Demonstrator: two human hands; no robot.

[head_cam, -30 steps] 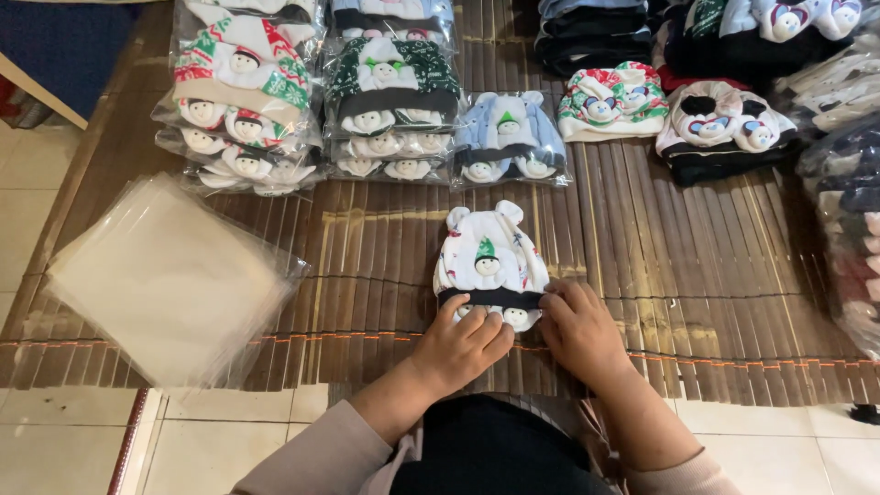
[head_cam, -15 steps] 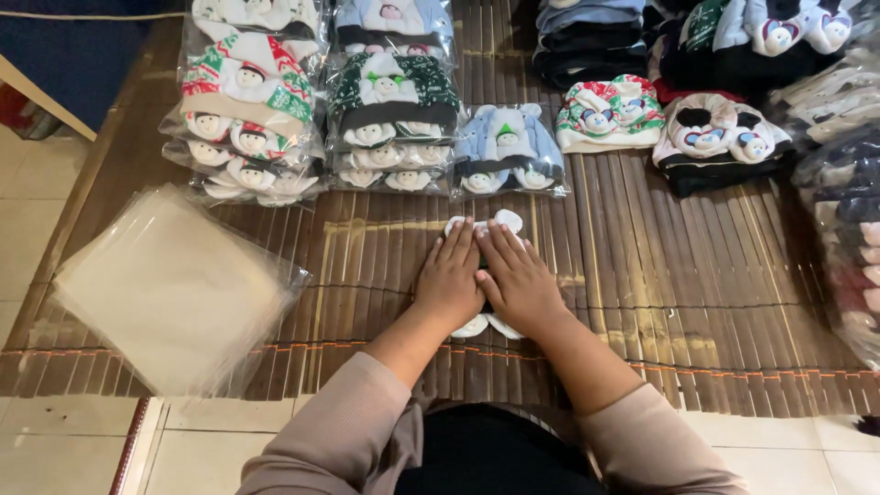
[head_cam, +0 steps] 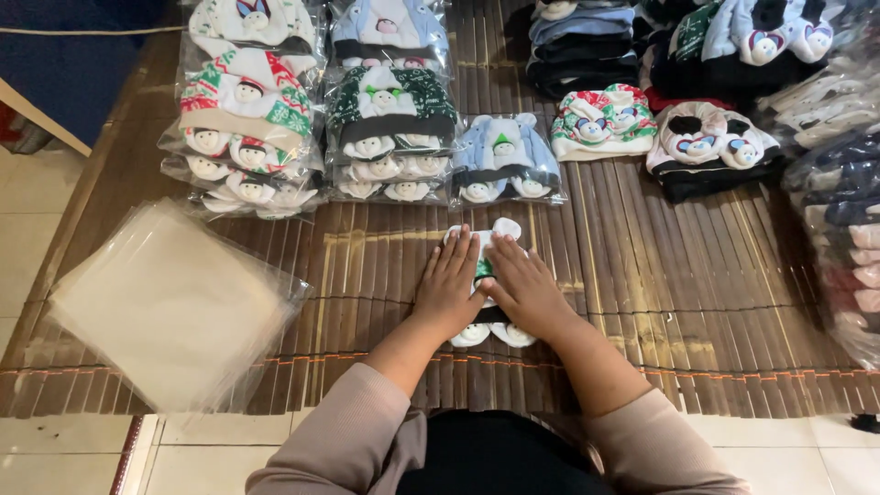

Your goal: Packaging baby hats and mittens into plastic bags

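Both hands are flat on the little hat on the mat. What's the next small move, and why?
Probably lift the left hand and reach for the stack of clear bags lying to the left, while the right hand keeps the hat pressed flat. The hat is the only one on the bamboo mat without a bag; the hat piles behind it are already bagged.

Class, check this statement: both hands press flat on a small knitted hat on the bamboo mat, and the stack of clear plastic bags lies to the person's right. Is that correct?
Not quite. The left hand and right hand do press flat on the small knitted hat on the bamboo mat, but the head view shows the stack of clear plastic bags lying to the person's left, not the right.
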